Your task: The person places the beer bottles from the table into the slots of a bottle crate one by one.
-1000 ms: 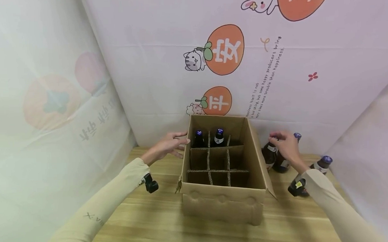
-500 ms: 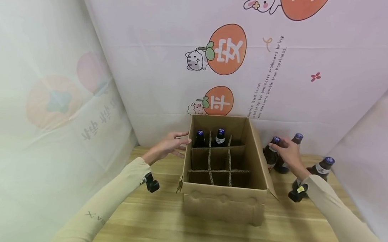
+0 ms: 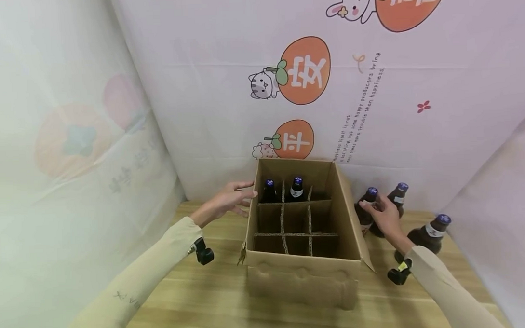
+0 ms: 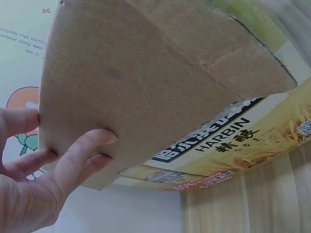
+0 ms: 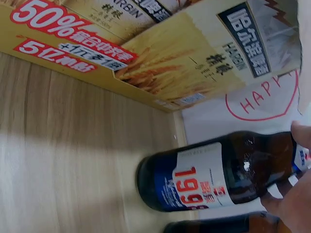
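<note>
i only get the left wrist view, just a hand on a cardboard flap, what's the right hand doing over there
Observer: The right hand is holding a brown bottle by its neck.
Operator: ok and is there anything inside the cardboard
Observer: Yes, in the head view the divided box has two bottles in its far row: a left bottle and a middle bottle.
Operator: any others waiting outside
Observer: Two more show on the right besides the held one: a rear bottle and a far-right bottle.
</note>
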Demonstrator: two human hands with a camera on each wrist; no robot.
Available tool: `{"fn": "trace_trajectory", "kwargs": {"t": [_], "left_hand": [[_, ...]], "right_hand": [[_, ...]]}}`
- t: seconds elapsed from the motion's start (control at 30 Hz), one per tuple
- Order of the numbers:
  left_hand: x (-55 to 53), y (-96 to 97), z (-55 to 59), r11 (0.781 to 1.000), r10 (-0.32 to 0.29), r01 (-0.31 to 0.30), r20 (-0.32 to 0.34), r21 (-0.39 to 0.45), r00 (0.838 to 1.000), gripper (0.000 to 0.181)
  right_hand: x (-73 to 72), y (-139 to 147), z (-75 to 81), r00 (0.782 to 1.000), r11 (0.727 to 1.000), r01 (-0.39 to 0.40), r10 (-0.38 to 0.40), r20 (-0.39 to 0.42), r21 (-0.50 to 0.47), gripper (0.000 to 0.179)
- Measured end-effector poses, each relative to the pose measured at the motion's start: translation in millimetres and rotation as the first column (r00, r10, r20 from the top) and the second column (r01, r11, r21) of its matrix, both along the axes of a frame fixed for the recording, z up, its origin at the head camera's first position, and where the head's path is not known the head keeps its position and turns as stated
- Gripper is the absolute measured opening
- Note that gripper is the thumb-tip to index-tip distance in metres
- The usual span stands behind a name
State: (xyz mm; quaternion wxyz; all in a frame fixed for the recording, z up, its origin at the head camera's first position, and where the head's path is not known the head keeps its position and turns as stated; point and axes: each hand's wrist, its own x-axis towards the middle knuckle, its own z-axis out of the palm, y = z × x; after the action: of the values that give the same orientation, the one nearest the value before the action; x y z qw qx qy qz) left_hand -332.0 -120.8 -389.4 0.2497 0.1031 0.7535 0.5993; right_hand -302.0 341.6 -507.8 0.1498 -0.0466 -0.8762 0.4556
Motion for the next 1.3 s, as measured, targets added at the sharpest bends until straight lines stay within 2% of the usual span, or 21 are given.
{"fn": "trace_trajectory", "kwargs": {"t": [0.1, 0.23, 0.4, 0.5, 0.6, 0.83, 0.97, 1.1, 1.3], "left_hand": [[1.9, -2.6, 0.9, 1.000, 0.011, -0.011, 0.000, -0.009, 1.000, 0.069], [1.0, -1.5, 1.3, 1.000, 0.002, -0.002, -0.001, -0.005, 1.000, 0.070], [0.1, 0.5, -0.5, 1.000, 0.001, -0.001, -0.001, 0.000, 1.000, 0.070], [0.3, 0.2, -0.1, 1.000, 0.004, -0.004, -0.004, 0.000, 1.000, 0.069], [0.7, -0.5, 0.3, 1.000, 0.008, -0.008, -0.005, -0.001, 1.000, 0.069], [1.2, -2.7, -1.6, 1.000, 0.003, -0.003, -0.003, -0.008, 1.000, 0.070], [1.7, -2.4, -1.1, 1.000, 0.001, -0.001, 0.000, -0.005, 1.000, 0.070], [1.5, -1.4, -0.3, 1.000, 0.007, -0.007, 0.003, -0.002, 1.000, 0.070], [-1.9, 0.1, -3.6, 1.000, 0.014, -0.014, 0.007, 0.001, 1.000, 0.069]], "right_hand": [[-2.8, 1, -2.4, 0.999, 0.999, -0.039, 0.039, 0.007, -0.019, 0.045], [-3.9, 5, -3.2, 0.998, 0.999, -0.040, 0.040, -0.042, 0.013, 0.042], [-2.8, 1, -4.2, 0.991, 0.998, 0.023, -0.015, -0.133, 0.055, 0.031], [-4.2, -3, -5.4, 0.983, 0.997, 0.071, -0.062, -0.171, 0.042, 0.035], [-5.3, -2, -5.4, 0.985, 0.997, 0.059, -0.049, -0.167, 0.051, 0.034], [-5.5, 8, 0.3, 0.993, 0.988, -0.034, 0.051, -0.110, 0.152, 0.034], [-5.9, 8, 2.3, 0.990, 0.991, -0.041, 0.058, -0.128, 0.127, 0.038], [-6.6, 5, -1.1, 0.990, 0.999, 0.002, 0.005, -0.143, 0.051, 0.041], [-8.9, 2, -6.3, 0.986, 0.999, 0.052, -0.052, -0.159, -0.007, 0.042]]}}
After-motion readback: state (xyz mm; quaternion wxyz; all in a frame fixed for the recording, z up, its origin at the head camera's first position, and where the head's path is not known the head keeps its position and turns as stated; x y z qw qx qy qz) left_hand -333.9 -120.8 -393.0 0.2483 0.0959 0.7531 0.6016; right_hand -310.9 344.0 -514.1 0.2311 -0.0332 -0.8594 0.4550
